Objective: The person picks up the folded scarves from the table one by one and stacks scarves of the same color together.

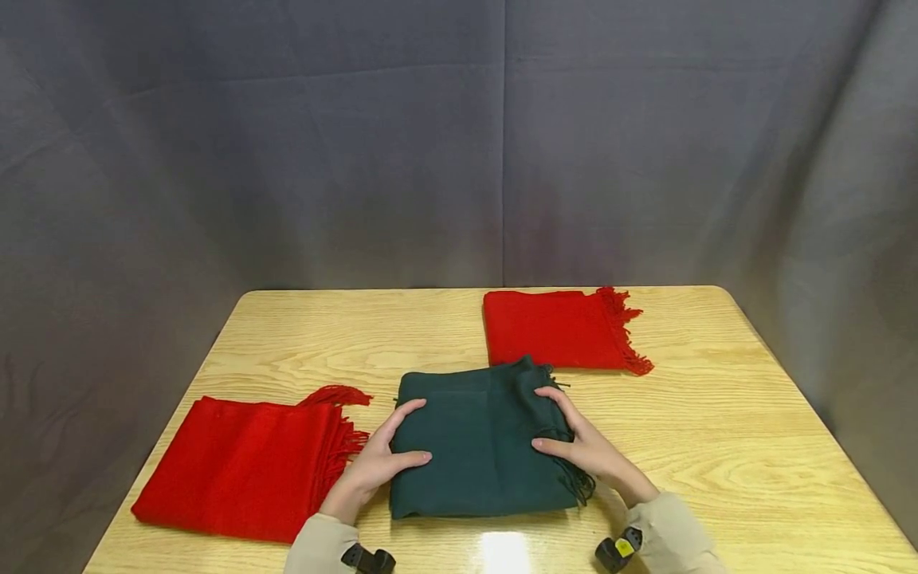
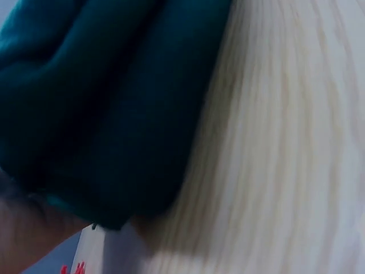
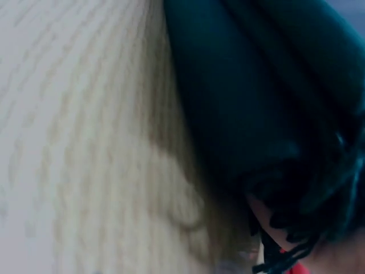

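Note:
A folded dark green scarf (image 1: 466, 454) with fringe on its right end is held between both hands near the front of the table. My left hand (image 1: 376, 461) grips its left side, thumb and index finger on top and the other fingers hidden beneath. At the fringed end, my right hand (image 1: 591, 448) grips the scarf the same way, strands hanging by the palm. In the left wrist view, the thick folded edge of the scarf (image 2: 131, 114) shows close over the wood. Fringe strands (image 3: 342, 194) lie across the right hand in the right wrist view.
A folded red scarf (image 1: 229, 470) lies on the table's left side, its fringe pointing right. Another folded red scarf (image 1: 552, 327) rests at the back, its front edge overlapped by the green one in the head view. Grey curtains (image 1: 402, 175) surround the wooden table (image 1: 717, 430).

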The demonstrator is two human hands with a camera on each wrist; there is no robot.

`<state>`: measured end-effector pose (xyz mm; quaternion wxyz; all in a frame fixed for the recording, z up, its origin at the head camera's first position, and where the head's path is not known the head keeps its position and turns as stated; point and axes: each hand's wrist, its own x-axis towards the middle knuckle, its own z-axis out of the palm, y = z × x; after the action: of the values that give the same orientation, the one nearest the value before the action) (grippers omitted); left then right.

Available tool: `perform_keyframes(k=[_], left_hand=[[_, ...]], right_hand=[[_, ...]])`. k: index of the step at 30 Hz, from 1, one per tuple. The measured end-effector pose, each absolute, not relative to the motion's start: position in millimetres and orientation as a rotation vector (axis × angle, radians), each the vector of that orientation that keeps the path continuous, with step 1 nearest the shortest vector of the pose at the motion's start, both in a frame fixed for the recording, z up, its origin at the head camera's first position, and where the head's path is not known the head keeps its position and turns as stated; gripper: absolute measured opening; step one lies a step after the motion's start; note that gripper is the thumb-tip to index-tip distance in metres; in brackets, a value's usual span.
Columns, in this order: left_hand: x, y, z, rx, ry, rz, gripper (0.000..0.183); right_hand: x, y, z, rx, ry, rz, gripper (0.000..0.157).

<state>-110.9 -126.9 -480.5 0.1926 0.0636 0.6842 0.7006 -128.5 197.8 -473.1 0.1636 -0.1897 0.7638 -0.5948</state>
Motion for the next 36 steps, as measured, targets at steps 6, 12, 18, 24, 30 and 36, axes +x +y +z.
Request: perform_keyframes(k=[6,12,18,24,30,36], left_hand=[[-110,-121,-480,0.118,1.938,2.004,0.073],[-111,-118,-483,0.102,1.973,2.015,0.072],[-111,-115,-480,0.114,2.032,2.051,0.073],[-111,-114,-475,0.114,2.02,2.081,0.074],[-112,-114,-467,0.115,2.066,2.073,0.072],[-113,-115,-458,0.135,2.088,2.072,0.071]], right_hand=[[-128,192,-474,-0.488,2.197,-1.716,0.068],[-126,183,-477,-0.367,2.239,-1.743,0.066],[-123,175,-478,-0.322,2.218,-1.919,0.066],[-119,172,-476,-0.322,2.204,-2.018,0.067],[-117,171,-469,-0.316,2.144,-2.061,0.067],[-118,171,-461,-0.305,2.127,-2.082,0.068]])
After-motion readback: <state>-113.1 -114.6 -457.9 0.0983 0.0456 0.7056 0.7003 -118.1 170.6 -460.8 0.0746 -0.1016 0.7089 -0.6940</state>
